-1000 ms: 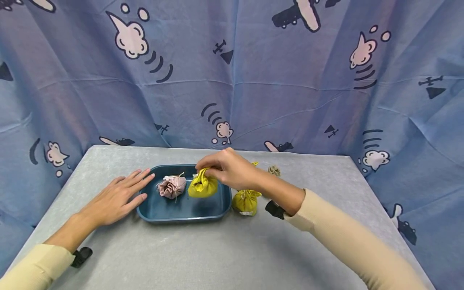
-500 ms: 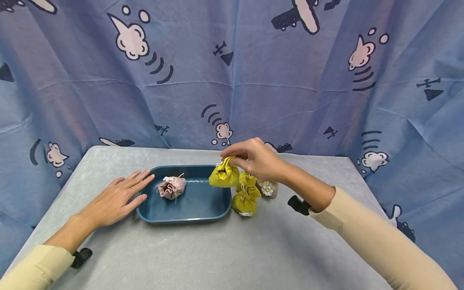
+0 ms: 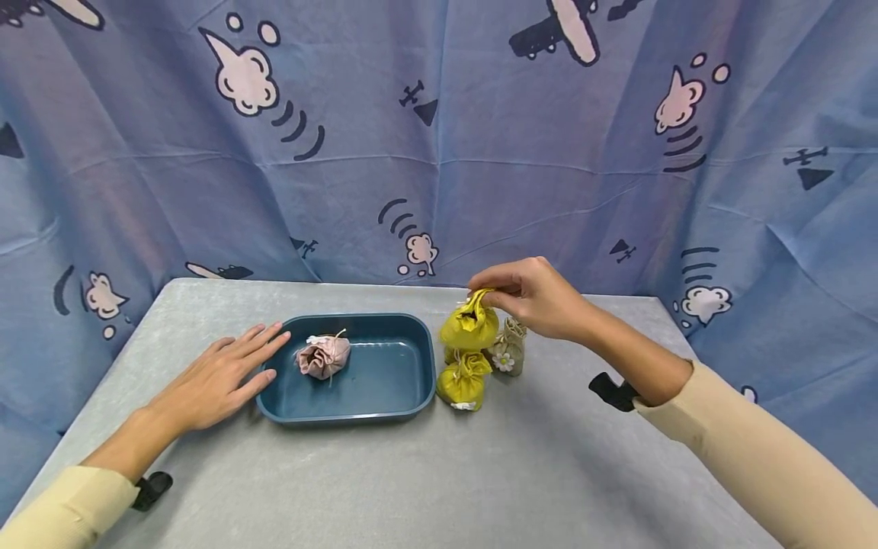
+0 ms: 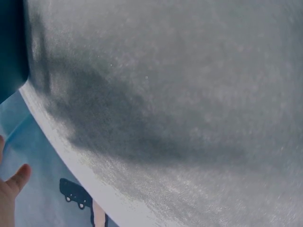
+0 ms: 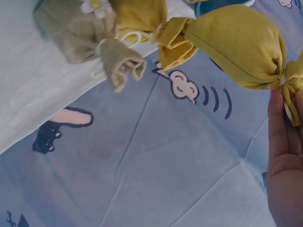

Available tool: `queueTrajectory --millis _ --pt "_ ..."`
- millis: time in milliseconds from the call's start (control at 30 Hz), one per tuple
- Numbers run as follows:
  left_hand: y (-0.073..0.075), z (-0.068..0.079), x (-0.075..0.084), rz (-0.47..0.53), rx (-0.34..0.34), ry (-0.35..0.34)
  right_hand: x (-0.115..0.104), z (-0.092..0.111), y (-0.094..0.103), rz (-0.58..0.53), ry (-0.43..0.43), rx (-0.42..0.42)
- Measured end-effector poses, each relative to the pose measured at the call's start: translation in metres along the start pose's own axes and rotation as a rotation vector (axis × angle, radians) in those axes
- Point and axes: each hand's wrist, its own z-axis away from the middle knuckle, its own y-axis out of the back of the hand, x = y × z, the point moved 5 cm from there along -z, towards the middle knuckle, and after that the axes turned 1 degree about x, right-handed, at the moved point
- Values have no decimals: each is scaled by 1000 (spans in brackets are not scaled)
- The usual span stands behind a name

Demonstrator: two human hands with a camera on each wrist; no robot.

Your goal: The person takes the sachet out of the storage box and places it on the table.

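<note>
In the head view, my right hand (image 3: 531, 297) pinches the gathered neck of a yellow drawstring pouch (image 3: 469, 328) and holds it above the other pouches, right of the tray. The right wrist view shows this yellow pouch (image 5: 241, 47) hanging from the fingertips. Below it a second yellow pouch (image 3: 462, 387) sits on the table; another yellow one behind is mostly hidden. Beside them stands a beige pouch (image 3: 509, 352) with a white flower. My left hand (image 3: 213, 380) lies with fingers spread, fingertips at the left rim of the blue tray (image 3: 346, 418). A pink pouch (image 3: 324, 357) lies in the tray.
The grey table (image 3: 329, 488) reaches back to a blue printed curtain (image 3: 357, 137) behind it. Black wrist straps (image 3: 152, 489) show at both sleeves. The left wrist view holds mostly table surface (image 4: 189, 71) in shadow.
My right hand has carried the yellow pouch from above the tray to the right, over the other pouches. My left hand and the pink pouch have stayed put.
</note>
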Motion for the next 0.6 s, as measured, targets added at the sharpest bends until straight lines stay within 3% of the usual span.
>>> queueTrajectory --millis 367,600 --pt "0 0 0 -3 14 -6 10 21 17 55 -24 26" --pt "0 0 1 -1 20 -6 19 33 18 68 -87 12"
